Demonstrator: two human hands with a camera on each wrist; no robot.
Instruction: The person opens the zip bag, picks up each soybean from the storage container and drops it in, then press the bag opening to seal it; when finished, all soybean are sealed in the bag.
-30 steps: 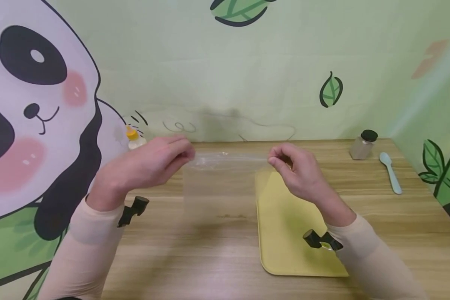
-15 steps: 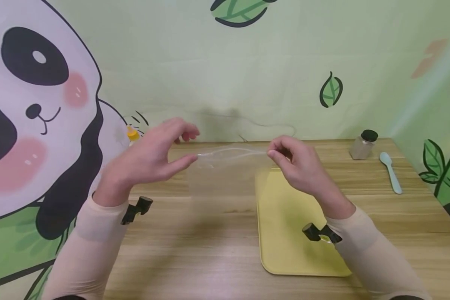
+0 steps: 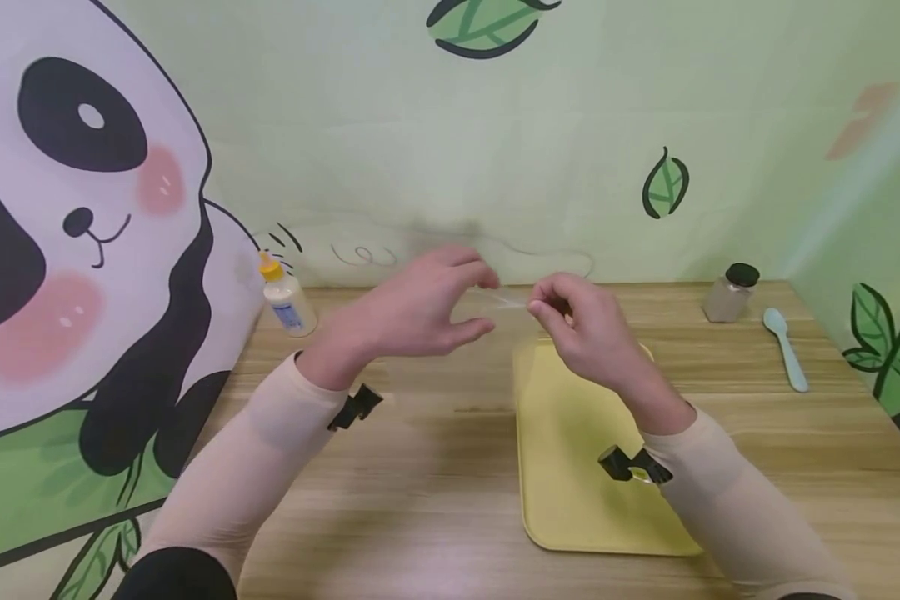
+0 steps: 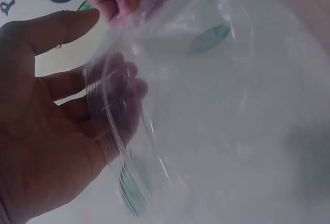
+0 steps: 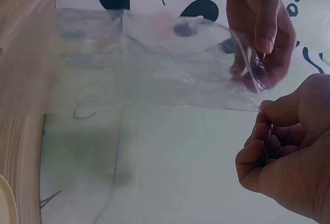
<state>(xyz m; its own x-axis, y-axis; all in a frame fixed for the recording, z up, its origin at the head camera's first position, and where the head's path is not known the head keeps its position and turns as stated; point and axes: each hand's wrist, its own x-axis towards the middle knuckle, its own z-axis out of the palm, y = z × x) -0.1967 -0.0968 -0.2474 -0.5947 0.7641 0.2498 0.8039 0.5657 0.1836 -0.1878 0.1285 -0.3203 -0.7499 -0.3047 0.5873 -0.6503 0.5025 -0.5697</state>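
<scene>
A clear zip-top plastic bag (image 5: 180, 74) hangs above the table, its zip edge uppermost and hard to make out in the head view. My right hand (image 3: 588, 333) pinches one corner of that edge between thumb and forefinger. Close by on the left is my left hand (image 3: 420, 312), thumb and fingers spread apart. In the left wrist view, the left fingers show through the film of the bag (image 4: 232, 110) beside its zip strip, while the thumb stands off from it. Nothing shows inside the bag.
A yellow tray (image 3: 585, 500) lies under my right forearm. At the back left stands a bottle with a yellow nozzle (image 3: 288, 304). A black-capped jar (image 3: 729, 296) and a pale blue spoon (image 3: 785, 350) are at the right, before the patterned wall.
My left hand let go of the bag's left corner, spread its fingers and slid right along the top edge towards my right hand. The right hand keeps its pinch. The bottle has come into fuller view.
</scene>
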